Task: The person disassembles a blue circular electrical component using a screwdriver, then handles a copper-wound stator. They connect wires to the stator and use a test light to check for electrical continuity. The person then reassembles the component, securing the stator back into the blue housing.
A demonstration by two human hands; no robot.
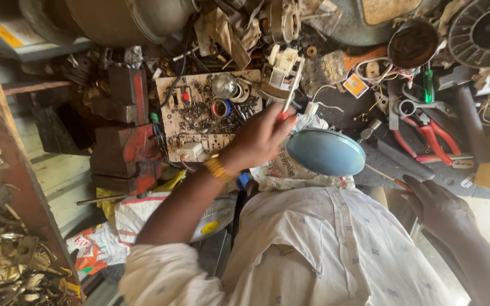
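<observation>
My left hand [259,139], with a gold bracelet on the wrist, grips a thin metal tool with a red part [288,105]. The tool's tip points up at a white electrical part [282,65] on the cluttered bench. My right hand [438,207] is low at the right and pinches the red end of a thin rod [389,177]. Between my hands a blue domed oval cover [325,152] lies on a printed plastic bag [279,170]. My white shirt fills the bottom of the view.
A red bench vise [126,141] stands at the left. A dirty switchboard panel [197,122] carries a bulb [225,85]. Red-handled pliers [426,133], a green screwdriver [428,85], a wire spool [483,31] and a rusty bowl [412,42] lie at the right. Keys [1,255] hang at far left.
</observation>
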